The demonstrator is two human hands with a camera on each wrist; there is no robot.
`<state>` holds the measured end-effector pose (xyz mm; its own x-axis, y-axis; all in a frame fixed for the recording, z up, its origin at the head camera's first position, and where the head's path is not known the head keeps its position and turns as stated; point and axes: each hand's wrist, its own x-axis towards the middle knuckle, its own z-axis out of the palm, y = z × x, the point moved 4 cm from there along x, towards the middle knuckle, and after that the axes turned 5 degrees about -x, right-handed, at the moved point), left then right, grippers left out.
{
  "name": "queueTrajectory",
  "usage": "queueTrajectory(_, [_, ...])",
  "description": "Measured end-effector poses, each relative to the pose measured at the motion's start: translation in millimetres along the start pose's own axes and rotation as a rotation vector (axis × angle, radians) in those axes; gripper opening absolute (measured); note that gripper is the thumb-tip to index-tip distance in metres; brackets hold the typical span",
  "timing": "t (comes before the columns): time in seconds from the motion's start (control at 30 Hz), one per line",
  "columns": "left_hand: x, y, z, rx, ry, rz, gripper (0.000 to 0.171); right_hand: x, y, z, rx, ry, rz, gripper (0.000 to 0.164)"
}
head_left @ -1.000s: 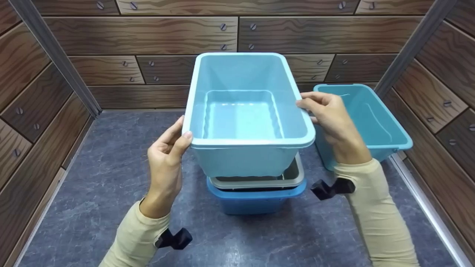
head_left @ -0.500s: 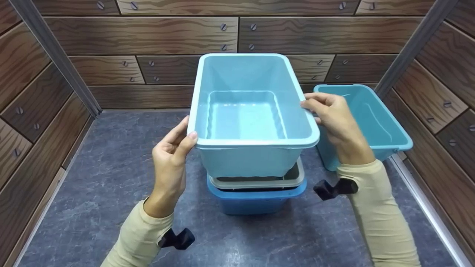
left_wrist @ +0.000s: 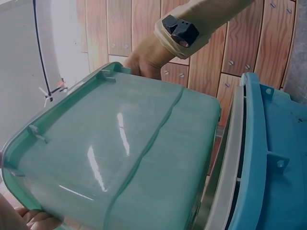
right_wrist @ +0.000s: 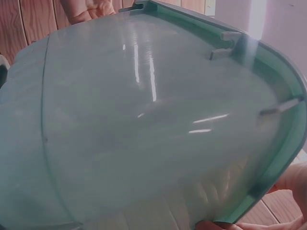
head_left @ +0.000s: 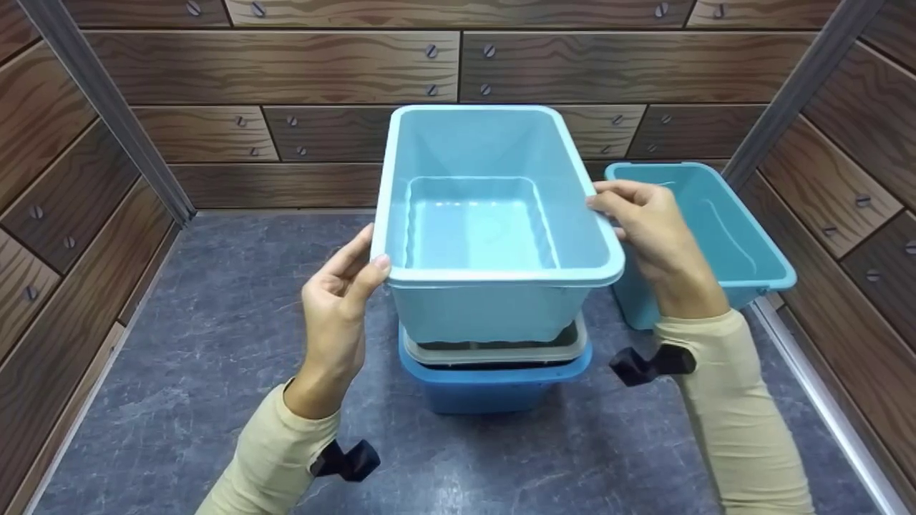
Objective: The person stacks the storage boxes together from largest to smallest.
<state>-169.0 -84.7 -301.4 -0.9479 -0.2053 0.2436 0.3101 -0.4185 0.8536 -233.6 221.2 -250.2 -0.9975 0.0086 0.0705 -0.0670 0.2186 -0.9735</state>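
Between both hands a light blue plastic bin (head_left: pixel 494 304) is held up, its open top tilted toward the head camera. My left hand (head_left: pixel 336 307) grips the rim at the near left corner, thumb on top. The right hand (head_left: pixel 655 232) pinches the right rim. Below the bin stands a grey bin (head_left: pixel 501 354), nested inside a darker blue bin (head_left: pixel 490 393); the light blue bin hides most of the grey one. In the left wrist view, a gap shows between the light blue bin (left_wrist: pixel 144 148) and the grey rim (left_wrist: pixel 230 167).
A teal bin (head_left: pixel 737 236) stands at the right on the dark marbled floor surface (head_left: pixel 236 307), partly behind the right hand. Wood-patterned walls (head_left: pixel 279 68) enclose the back and both sides, with metal strips along the corners.
Both hands have moved slightly to the right and a little down, carrying the light blue bin with them. The grey, darker blue and teal bins have stayed where they were.
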Motion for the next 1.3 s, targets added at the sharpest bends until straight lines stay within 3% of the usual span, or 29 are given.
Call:
queueTrajectory(0.23, [-0.4,-3.7,1.1,-0.005,-0.003,0.002,0.053,0.3,3.5,-3.0,-0.038,0.004,0.017,0.028])
queueTrajectory(0.5, [-0.5,-9.9,1.6,-0.017,-0.012,-0.013,0.053,0.9,7.2,-4.4,-0.008,0.014,0.025,0.012])
queueTrajectory(1.3, [-4.0,-19.5,0.6,-0.005,-0.02,-0.056,0.054,4.0,20.7,-4.7,0.043,0.0,0.054,0.02])
